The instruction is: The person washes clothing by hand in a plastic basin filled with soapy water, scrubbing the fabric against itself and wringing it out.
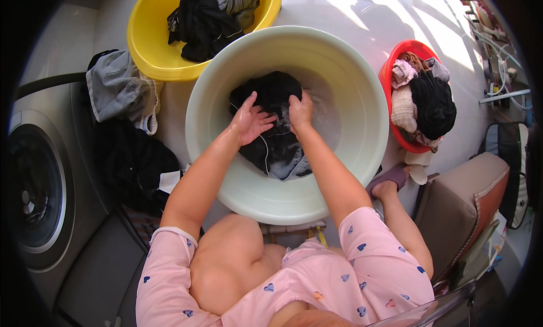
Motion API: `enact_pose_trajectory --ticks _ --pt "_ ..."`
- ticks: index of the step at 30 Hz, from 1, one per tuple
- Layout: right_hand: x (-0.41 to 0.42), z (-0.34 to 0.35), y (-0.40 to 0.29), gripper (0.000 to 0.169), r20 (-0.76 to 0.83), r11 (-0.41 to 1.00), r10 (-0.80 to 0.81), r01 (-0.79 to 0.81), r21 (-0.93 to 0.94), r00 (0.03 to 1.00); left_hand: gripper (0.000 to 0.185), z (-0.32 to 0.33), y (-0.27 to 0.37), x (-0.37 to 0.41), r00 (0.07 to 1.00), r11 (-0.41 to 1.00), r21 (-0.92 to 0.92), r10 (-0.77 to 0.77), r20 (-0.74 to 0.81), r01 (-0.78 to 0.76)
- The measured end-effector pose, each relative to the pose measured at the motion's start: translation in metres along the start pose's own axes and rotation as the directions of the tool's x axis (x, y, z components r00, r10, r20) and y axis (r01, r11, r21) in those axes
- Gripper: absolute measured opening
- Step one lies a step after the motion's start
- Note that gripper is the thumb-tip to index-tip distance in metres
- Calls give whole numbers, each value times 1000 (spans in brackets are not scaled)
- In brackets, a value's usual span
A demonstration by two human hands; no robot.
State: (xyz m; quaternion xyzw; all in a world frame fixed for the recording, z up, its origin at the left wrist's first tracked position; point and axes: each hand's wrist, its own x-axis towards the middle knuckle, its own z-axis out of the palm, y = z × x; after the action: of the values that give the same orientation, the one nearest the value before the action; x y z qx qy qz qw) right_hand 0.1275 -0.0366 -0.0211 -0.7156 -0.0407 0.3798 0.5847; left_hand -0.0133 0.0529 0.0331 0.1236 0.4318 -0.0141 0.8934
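Before me stands a large pale green plastic basin [365, 127] with soapy water in it. A wet black garment [275, 87] with white piping lies in the water, and suds gather on its near part. My right hand [301, 110] grips the garment's right side, fingers curled around the cloth. Over the garment's left part, my left hand [253, 120] is wet, palm turned up and fingers spread, holding nothing. Whether its underside touches the cloth I cannot tell.
A yellow tub [159, 66] of dark clothes sits beyond the basin. On the right is a red basin [386, 89] heaped with laundry. Grey clothing [121, 87] and black clothing [131, 157] lie at left beside a front-loading washing machine [82, 157]. A brown padded seat [462, 204] stands right.
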Motion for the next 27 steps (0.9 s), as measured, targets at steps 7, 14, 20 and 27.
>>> enact_pose_trajectory --ticks 7,14,20,27 --pt "-127 36 -47 21 542 463 -661 850 -250 519 78 -21 3 2 991 951 -287 -87 103 114" --pt "-55 60 -65 21 -31 864 -394 359 -352 918 29 -24 -22 11 986 934 -317 167 -17 -164" --pt "-106 61 -34 21 380 473 -761 851 -228 525 24 -32 -15 4 886 842 -476 -5 464 254" --pt "-10 -31 -29 27 37 549 -689 555 -625 724 43 -16 -15 -8 989 987 -64 149 -23 -150"
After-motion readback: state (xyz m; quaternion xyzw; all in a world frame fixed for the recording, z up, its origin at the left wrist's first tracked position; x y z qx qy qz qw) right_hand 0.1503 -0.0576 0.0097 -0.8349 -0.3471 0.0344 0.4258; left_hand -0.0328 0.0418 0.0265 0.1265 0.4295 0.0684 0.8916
